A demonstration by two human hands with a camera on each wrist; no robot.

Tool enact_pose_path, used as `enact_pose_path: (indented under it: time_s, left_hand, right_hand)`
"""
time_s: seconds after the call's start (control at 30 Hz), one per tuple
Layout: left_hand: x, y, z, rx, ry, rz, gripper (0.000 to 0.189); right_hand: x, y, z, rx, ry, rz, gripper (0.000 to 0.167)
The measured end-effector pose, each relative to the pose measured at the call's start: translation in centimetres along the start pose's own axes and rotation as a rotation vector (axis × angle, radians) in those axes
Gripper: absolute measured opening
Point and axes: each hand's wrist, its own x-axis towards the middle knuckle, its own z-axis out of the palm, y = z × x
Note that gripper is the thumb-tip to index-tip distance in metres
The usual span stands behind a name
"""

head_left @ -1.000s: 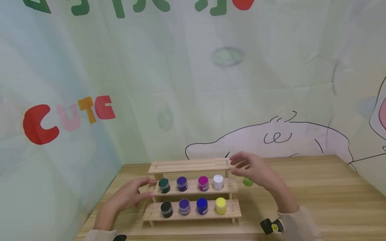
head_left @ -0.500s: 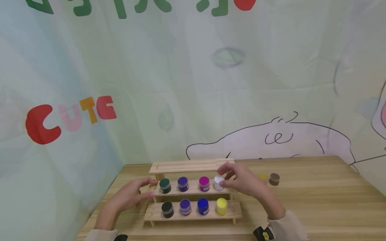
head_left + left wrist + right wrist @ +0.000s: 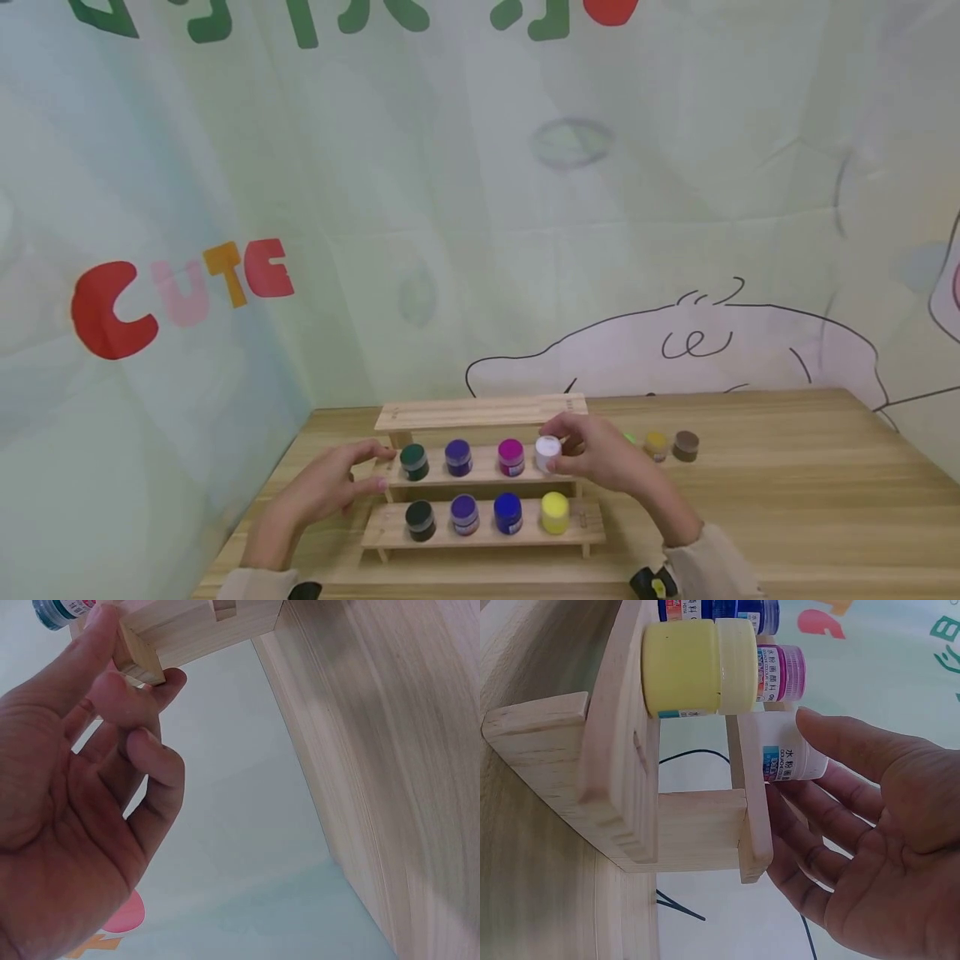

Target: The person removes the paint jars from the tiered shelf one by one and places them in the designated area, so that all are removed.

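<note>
A three-step wooden rack bears small paint jars on its middle and bottom steps. My right hand pinches the white paint jar at the right end of the middle step. In the right wrist view, the thumb lies on the lid side of that jar, fingers behind it. My left hand grips the left end of the middle step between thumb and fingers, beside a dark green jar. Violet and magenta jars stand between. Below are black, violet, blue and yellow jars.
Behind my right forearm, an ochre jar and a brown jar stand on the wooden table. A bit of a green jar shows beside them. A printed cloth hangs behind the table and along its left.
My right hand has come left and down from beside the top step to the white jar and now grips it. The ochre and brown jars have come into view. The left hand keeps its place.
</note>
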Motion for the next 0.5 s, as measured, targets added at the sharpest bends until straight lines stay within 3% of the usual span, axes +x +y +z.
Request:
enact_pose_path:
  time_s: [0.23,0.5]
  left_hand:
    - [-0.1,0.1,0.0,0.002,0.000,0.001,0.036]
    - [-0.1,0.0,0.0,-0.003,-0.005,0.012,0.037]
  right_hand:
    - [-0.2,-0.1,-0.4,-0.008,-0.017,0.014,0.031]
    - [-0.4,0.2,-1.2,-0.045,-0.042,-0.042,0.030]
